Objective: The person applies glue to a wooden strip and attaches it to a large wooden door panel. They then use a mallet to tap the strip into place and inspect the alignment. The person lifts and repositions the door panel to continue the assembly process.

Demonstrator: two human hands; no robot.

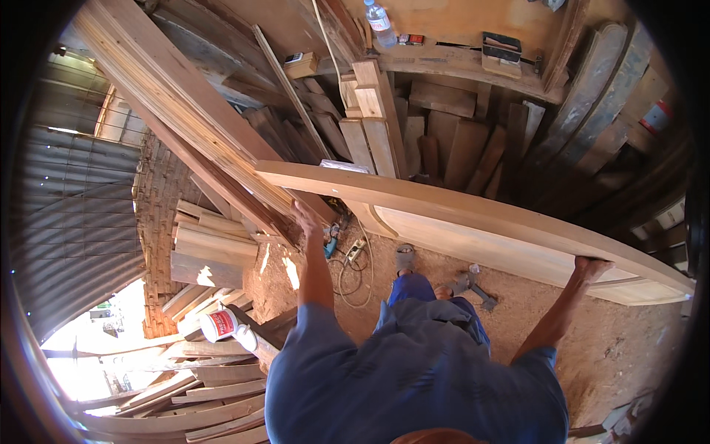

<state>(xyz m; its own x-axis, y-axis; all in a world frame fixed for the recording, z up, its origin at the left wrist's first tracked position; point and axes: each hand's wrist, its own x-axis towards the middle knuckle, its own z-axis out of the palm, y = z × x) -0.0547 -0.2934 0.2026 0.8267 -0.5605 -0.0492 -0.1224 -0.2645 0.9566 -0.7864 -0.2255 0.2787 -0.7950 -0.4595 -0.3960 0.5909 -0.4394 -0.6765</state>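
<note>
A long pale wooden door panel (pixel 473 240) with a thick edge spans the view in front of me, tilted down from left to right. My right hand (pixel 592 268) grips the panel's near side toward its right end; the fingers are partly hidden against the wood. My left hand (pixel 306 217) is raised just below the panel's left end, with the fingers stretched out. It is close to a stack of long planks (pixel 200 122), and I cannot tell whether it touches the wood. Both of my arms are spread wide.
A blue power tool (pixel 330 247) and a power strip (pixel 356 250) with a looped cable lie on the dusty floor by my feet. A hammer-like tool (pixel 484 297) lies near my right foot. Scrap wood and a white bucket (pixel 219 325) are at left; a bottle (pixel 380 25) stands on a ledge.
</note>
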